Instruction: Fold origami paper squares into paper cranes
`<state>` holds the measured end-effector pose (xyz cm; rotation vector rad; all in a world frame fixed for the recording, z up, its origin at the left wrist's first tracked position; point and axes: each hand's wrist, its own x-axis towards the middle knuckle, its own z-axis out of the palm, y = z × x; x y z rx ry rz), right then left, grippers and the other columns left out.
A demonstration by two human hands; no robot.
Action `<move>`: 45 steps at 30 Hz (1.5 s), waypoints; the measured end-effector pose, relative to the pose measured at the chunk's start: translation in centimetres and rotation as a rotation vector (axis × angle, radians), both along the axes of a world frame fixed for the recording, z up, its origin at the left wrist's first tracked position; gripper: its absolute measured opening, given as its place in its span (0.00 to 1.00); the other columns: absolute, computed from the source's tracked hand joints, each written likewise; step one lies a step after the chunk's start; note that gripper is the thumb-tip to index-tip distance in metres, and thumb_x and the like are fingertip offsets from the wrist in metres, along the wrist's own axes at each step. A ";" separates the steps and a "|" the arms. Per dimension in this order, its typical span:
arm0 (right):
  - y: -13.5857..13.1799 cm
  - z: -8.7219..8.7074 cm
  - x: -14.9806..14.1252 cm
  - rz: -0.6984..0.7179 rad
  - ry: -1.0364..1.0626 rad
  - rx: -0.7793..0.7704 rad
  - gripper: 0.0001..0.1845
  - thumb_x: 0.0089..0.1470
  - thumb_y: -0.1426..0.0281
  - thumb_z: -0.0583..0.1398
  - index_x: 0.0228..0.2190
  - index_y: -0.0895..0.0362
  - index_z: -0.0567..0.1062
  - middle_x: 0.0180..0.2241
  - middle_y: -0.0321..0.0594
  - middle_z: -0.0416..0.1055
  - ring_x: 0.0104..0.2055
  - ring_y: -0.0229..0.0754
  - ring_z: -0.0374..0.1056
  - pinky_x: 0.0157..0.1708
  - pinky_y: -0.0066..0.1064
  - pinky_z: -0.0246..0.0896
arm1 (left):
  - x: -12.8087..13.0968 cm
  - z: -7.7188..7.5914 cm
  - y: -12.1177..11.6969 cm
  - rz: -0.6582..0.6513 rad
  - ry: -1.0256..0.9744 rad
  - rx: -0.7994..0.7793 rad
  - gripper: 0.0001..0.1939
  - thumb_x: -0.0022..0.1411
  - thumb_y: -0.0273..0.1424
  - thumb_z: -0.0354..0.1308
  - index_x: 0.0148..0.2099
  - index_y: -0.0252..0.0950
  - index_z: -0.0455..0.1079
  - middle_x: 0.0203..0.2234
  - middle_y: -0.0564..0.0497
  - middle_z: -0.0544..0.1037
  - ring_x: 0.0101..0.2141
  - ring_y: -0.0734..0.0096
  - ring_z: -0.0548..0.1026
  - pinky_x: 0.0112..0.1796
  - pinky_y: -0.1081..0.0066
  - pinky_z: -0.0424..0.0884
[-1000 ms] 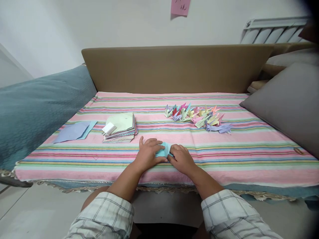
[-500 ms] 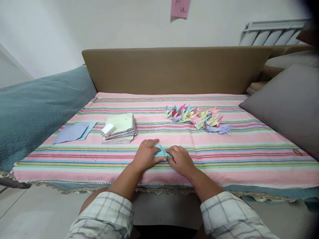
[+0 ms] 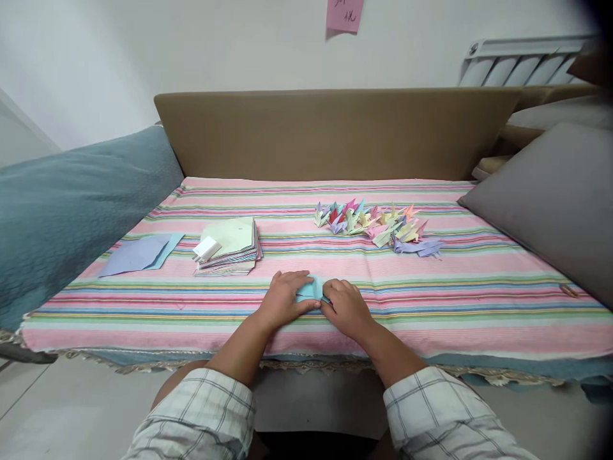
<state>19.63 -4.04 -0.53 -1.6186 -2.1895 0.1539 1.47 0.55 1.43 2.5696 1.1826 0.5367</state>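
A small light-blue folded paper (image 3: 310,289) lies on the striped cloth between my two hands. My left hand (image 3: 283,298) holds its left side, the thumb along the near edge and the fingers reaching over the far edge. With fingers curled, my right hand (image 3: 345,306) grips the right side, its thumb close to the left thumb's tip. Parts of the paper are hidden under the fingers. Beyond my hands, to the right, is a cluster of folded paper cranes (image 3: 368,223) in many colours.
To the left stands a stack of square paper (image 3: 232,236) with a small white block (image 3: 207,248) on it. Purple and blue sheets (image 3: 134,254) lie farther left. A grey cushion (image 3: 550,198) leans at the right, and a small brown loop (image 3: 569,291) lies near it.
The light-blue paper's peaked flap now looks flatter and squarer. My left fingers have shifted slightly right over its far edge, and my right fingers have curled more.
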 end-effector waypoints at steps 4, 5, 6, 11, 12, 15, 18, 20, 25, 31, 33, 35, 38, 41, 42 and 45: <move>0.2 0.0 0.2 0.001 0.045 0.013 0.07 0.53 0.69 0.54 0.31 0.56 0.72 0.33 0.40 0.70 0.37 0.43 0.63 0.35 0.31 0.50 | 0.0 -0.1 0.0 -0.017 -0.048 0.028 0.27 0.51 0.49 0.60 0.50 0.41 0.70 0.51 0.43 0.73 0.51 0.56 0.69 0.54 0.49 0.55; 0.2 0.0 0.2 -0.004 0.074 0.014 0.07 0.54 0.69 0.53 0.30 0.56 0.71 0.31 0.40 0.70 0.36 0.43 0.63 0.34 0.31 0.51 | 0.0 -0.1 0.0 -0.024 -0.060 0.040 0.26 0.51 0.48 0.61 0.49 0.41 0.71 0.50 0.44 0.74 0.51 0.56 0.69 0.55 0.49 0.54; 0.2 0.1 0.3 -0.014 0.113 0.012 0.08 0.54 0.70 0.52 0.30 0.56 0.71 0.30 0.40 0.70 0.35 0.43 0.64 0.33 0.31 0.52 | 0.1 -0.2 0.0 -0.030 -0.072 0.052 0.25 0.51 0.48 0.61 0.48 0.41 0.71 0.48 0.44 0.75 0.50 0.57 0.70 0.55 0.49 0.54; 0.2 0.0 1.2 -0.091 0.458 -0.074 0.15 0.56 0.73 0.47 0.42 0.54 0.67 0.32 0.37 0.73 0.34 0.40 0.67 0.33 0.29 0.58 | 0.5 -0.2 -0.1 -0.067 -0.110 0.097 0.21 0.52 0.48 0.61 0.43 0.41 0.74 0.44 0.45 0.78 0.46 0.60 0.73 0.54 0.53 0.56; 0.2 -0.1 1.5 -0.086 0.535 -0.093 0.16 0.56 0.73 0.46 0.45 0.54 0.65 0.33 0.37 0.73 0.34 0.40 0.68 0.34 0.29 0.59 | 0.6 -0.2 -0.2 -0.070 -0.112 0.101 0.20 0.52 0.48 0.61 0.43 0.41 0.74 0.44 0.46 0.78 0.46 0.60 0.74 0.53 0.53 0.56; 0.2 -0.2 2.5 0.018 0.677 -0.122 0.20 0.55 0.73 0.46 0.50 0.55 0.61 0.36 0.39 0.71 0.37 0.39 0.68 0.38 0.31 0.62 | 0.8 0.0 -0.2 -0.068 -0.099 0.100 0.19 0.51 0.47 0.62 0.40 0.41 0.75 0.43 0.46 0.78 0.45 0.60 0.74 0.53 0.53 0.56; 0.2 0.1 3.5 0.177 0.633 -0.179 0.24 0.50 0.74 0.52 0.50 0.55 0.62 0.40 0.41 0.70 0.41 0.40 0.68 0.39 0.32 0.64 | 1.1 0.4 -0.3 -0.070 -0.063 0.084 0.17 0.51 0.47 0.62 0.37 0.41 0.75 0.44 0.48 0.78 0.45 0.59 0.74 0.53 0.52 0.56; 0.2 0.5 4.0 0.229 0.576 -0.181 0.21 0.47 0.74 0.56 0.46 0.55 0.67 0.43 0.42 0.68 0.44 0.41 0.66 0.42 0.33 0.64 | 1.2 0.8 -0.4 -0.080 -0.026 0.072 0.15 0.52 0.47 0.61 0.34 0.42 0.76 0.44 0.49 0.78 0.45 0.60 0.74 0.53 0.51 0.55; 0.5 1.2 4.5 0.261 0.524 -0.209 0.14 0.49 0.67 0.61 0.40 0.54 0.73 0.46 0.45 0.66 0.49 0.44 0.64 0.45 0.34 0.64 | 1.5 1.3 -0.6 -0.090 0.051 0.068 0.14 0.52 0.47 0.61 0.29 0.42 0.77 0.45 0.49 0.77 0.45 0.59 0.74 0.54 0.51 0.54; 1.1 1.0 4.8 0.303 0.446 -0.255 0.12 0.52 0.64 0.60 0.39 0.53 0.77 0.51 0.46 0.63 0.55 0.46 0.61 0.48 0.36 0.62 | 1.5 1.0 -0.4 -0.120 0.067 0.084 0.16 0.53 0.48 0.60 0.28 0.42 0.77 0.45 0.50 0.77 0.45 0.60 0.74 0.54 0.50 0.53; 1.1 1.1 4.7 0.299 0.421 -0.239 0.11 0.54 0.64 0.59 0.37 0.54 0.77 0.52 0.46 0.63 0.55 0.46 0.61 0.48 0.36 0.62 | 1.4 0.8 -0.3 -0.126 0.060 0.088 0.16 0.52 0.48 0.60 0.28 0.42 0.76 0.45 0.50 0.77 0.45 0.60 0.74 0.55 0.50 0.52; 1.0 1.2 4.6 0.295 0.414 -0.228 0.12 0.55 0.63 0.58 0.38 0.53 0.77 0.54 0.46 0.62 0.54 0.46 0.62 0.47 0.36 0.62 | 1.4 0.7 -0.2 -0.131 0.055 0.095 0.16 0.53 0.48 0.59 0.29 0.42 0.76 0.45 0.50 0.77 0.45 0.60 0.73 0.55 0.50 0.51; 0.8 1.4 4.3 0.298 0.405 -0.221 0.12 0.55 0.63 0.58 0.39 0.53 0.77 0.55 0.46 0.60 0.54 0.46 0.62 0.49 0.36 0.61 | 1.4 0.4 -0.1 -0.137 0.049 0.108 0.17 0.54 0.49 0.58 0.31 0.42 0.76 0.45 0.50 0.77 0.45 0.60 0.73 0.56 0.50 0.49; 0.7 1.6 4.0 0.280 0.371 -0.216 0.10 0.55 0.64 0.58 0.33 0.54 0.78 0.53 0.45 0.63 0.54 0.45 0.62 0.52 0.37 0.58 | 1.2 0.3 0.0 -0.132 0.040 0.114 0.18 0.53 0.51 0.57 0.32 0.42 0.76 0.44 0.51 0.78 0.45 0.60 0.73 0.56 0.50 0.49; 0.7 1.6 3.9 0.269 0.359 -0.215 0.11 0.55 0.64 0.57 0.32 0.54 0.78 0.52 0.45 0.65 0.54 0.45 0.62 0.51 0.37 0.58 | 1.0 0.4 0.0 -0.130 0.039 0.113 0.18 0.53 0.51 0.58 0.32 0.42 0.76 0.44 0.50 0.78 0.45 0.60 0.73 0.56 0.50 0.49; 0.9 1.3 3.6 0.234 0.326 -0.186 0.12 0.56 0.64 0.56 0.30 0.54 0.78 0.49 0.45 0.67 0.52 0.45 0.64 0.49 0.37 0.60 | 0.6 0.8 -0.2 -0.112 0.035 0.095 0.18 0.53 0.51 0.58 0.33 0.42 0.76 0.44 0.50 0.78 0.44 0.60 0.73 0.56 0.50 0.49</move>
